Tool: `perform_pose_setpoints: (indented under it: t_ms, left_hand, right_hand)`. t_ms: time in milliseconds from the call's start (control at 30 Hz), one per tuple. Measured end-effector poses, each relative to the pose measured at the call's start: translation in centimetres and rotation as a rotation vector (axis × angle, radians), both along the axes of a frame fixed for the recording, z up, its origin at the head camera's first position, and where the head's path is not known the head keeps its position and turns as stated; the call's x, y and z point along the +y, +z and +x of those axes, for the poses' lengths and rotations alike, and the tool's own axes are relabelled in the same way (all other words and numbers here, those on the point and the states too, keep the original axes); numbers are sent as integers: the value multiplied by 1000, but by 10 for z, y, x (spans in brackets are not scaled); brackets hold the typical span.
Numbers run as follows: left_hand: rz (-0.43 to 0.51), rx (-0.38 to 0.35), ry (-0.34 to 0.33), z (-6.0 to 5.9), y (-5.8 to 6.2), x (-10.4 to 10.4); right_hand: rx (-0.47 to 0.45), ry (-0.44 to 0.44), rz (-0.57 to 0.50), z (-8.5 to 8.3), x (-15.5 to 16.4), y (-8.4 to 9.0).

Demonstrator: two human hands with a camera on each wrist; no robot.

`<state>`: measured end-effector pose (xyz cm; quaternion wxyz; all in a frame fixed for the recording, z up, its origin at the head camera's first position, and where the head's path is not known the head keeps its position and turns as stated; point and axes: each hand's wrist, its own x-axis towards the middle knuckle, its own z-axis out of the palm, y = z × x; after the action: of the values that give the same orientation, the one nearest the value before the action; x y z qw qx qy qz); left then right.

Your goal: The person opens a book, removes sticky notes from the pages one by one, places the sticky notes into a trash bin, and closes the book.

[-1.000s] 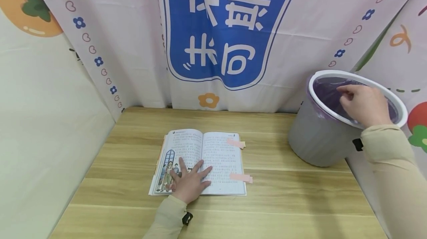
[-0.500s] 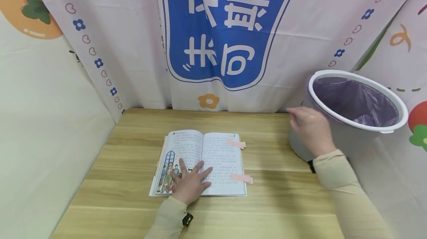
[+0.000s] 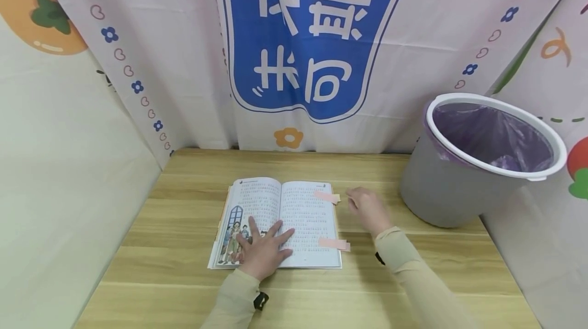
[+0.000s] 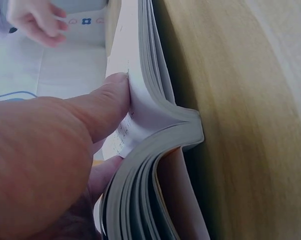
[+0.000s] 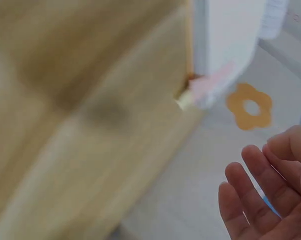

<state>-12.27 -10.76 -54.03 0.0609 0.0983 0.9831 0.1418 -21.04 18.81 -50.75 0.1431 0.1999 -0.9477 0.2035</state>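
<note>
An open book [image 3: 300, 217] lies on the wooden table, text on both pages and a coloured illustration at the lower left. My left hand [image 3: 265, 255] presses on it with fingers spread across the middle fold; in the left wrist view its thumb [image 4: 103, 102] rests on the page near the spine. Two pink sticky tabs, an upper one [image 3: 326, 197] and a lower one [image 3: 334, 244], stick out past the right page edge. My right hand [image 3: 369, 211] hovers just right of the upper tab, fingers [image 5: 258, 192] loosely bent and holding nothing.
A grey trash bin [image 3: 443, 191] with a white rim and purple liner stands at the table's right side. Behind the wooden table [image 3: 197, 166] hangs a printed curtain [image 3: 193, 64] with a blue sign.
My right hand has come from over the trash bin leftward and down to beside the book's right edge. The left hand stays spread on the pages.
</note>
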Motion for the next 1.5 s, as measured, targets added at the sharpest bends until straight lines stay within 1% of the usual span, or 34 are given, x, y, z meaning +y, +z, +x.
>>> perform_pose_setpoints:
  t_ms: [133, 233, 367, 600, 767, 867, 1033, 1100, 1233, 1300, 1400, 1500]
  left_hand:
    - [6, 6, 3, 0, 0, -1]
    - [8, 9, 3, 1, 0, -1]
    - [5, 11, 0, 1, 2, -1]
    - [-2, 18, -10, 4, 4, -1]
    - [-5, 28, -15, 4, 4, -1]
    - [-2, 37, -19, 4, 4, -1]
    - [-2, 42, -21, 4, 3, -1]
    - [-4, 44, -21, 4, 3, -1]
    - [-10, 44, -20, 4, 3, -1]
    - [-18, 42, -16, 4, 2, 0]
    - [-35, 41, -8, 4, 2, 1]
    - [-56, 42, -4, 4, 1, 2]
  right_hand:
    - [-54, -15, 2, -8, -6, -26]
    - [-75, -6, 12, -13, -10, -39]
    - [-50, 17, 65, -21, -17, -49]
    - [-17, 69, 155, -34, -27, -60]
    - [41, 102, 232, -37, -34, -62]
    - [58, 97, 262, -37, -37, -60]
    - [90, 93, 371, -38, -41, -61]
    - [106, 91, 395, -39, -41, -62]
    - [109, 60, 379, -41, -43, -59]
    - [102, 41, 352, -42, -44, -57]
    - [72, 22, 306, -45, -44, -54]
    - [22, 17, 233, -48, -41, -50]
